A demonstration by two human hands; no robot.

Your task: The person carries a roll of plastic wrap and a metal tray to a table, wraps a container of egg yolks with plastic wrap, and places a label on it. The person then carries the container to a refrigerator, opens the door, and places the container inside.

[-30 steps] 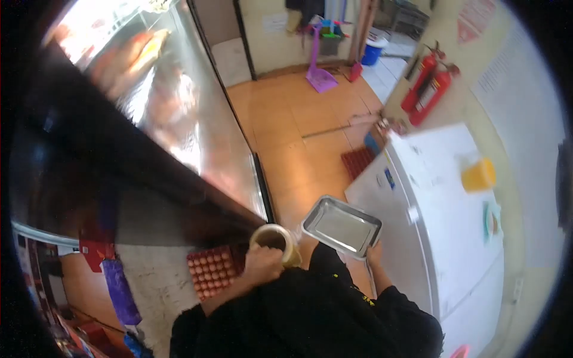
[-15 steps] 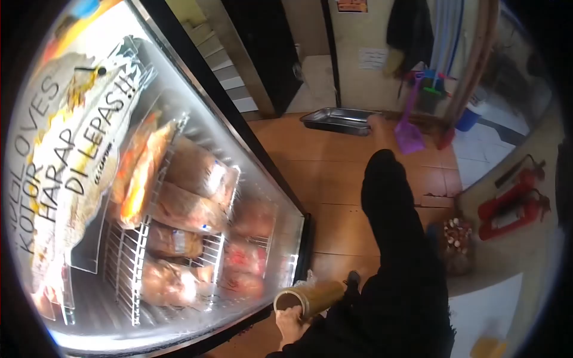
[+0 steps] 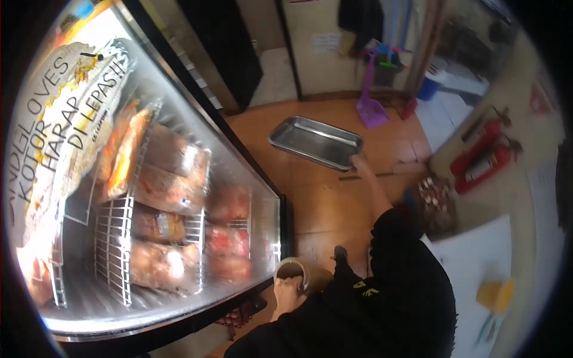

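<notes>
My right hand [image 3: 357, 162] grips the near right corner of a shallow rectangular metal tray [image 3: 316, 142], held out at arm's length above the floor. No contents show in the tray. Low in the view, my left hand [image 3: 287, 295] is closed over the rim of a yellowish cylindrical container [image 3: 316, 277], fingers reaching into its mouth. The container's inside looks brown, and it is held close against my black clothing. Beside my left hand stands a lit display fridge [image 3: 271, 238] with wrapped packs of meat [image 3: 164, 265] on wire racks [image 3: 113, 238].
The fridge door edge [image 3: 285, 227] runs along my left. Tiled floor [image 3: 316, 206] lies ahead, with a purple dustpan [image 3: 371, 112] by the wall. At right are red fire extinguishers [image 3: 486, 161], a bag of small pale and reddish pieces [image 3: 434, 194], and a white surface with a yellow container [image 3: 494, 295].
The tray has come nearer, and my right arm has swung with it, showing my bare forearm. The whole view has shifted. My left hand still holds the cylindrical container.
</notes>
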